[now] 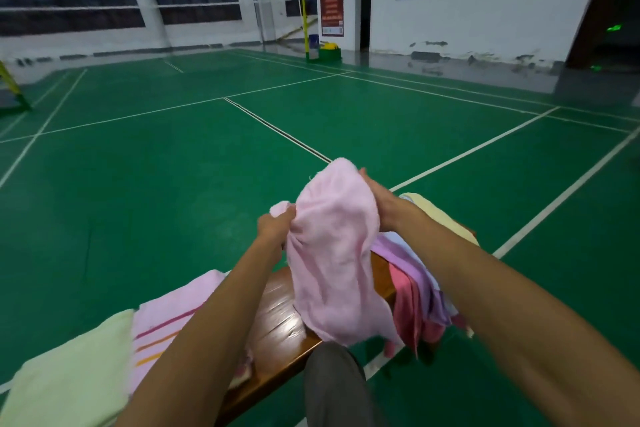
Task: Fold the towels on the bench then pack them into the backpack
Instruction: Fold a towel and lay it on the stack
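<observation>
Two flat towels already lie at the lower left of the frame on the glossy brown wooden bench (277, 315): a pale green terry towel (69, 378) and, touching it, a pink towel with red and orange stripes (166, 315). Both look folded or at least laid out; judged so, the task is early. Heap of unfolded towels (415, 274) in lilac, rose and pale yellow hangs off the bench right of centre, still to do. No backpack in view, so packing is not begun.

Plain pale pink towel (329, 253) is held up mid-frame, above the bench, draping down toward a grey trouser leg (332, 388). Left hand (275, 225) pinches its left edge, fingers curled into cloth. Right hand (377, 198) grips the upper right edge, partly hidden behind the fabric.
</observation>
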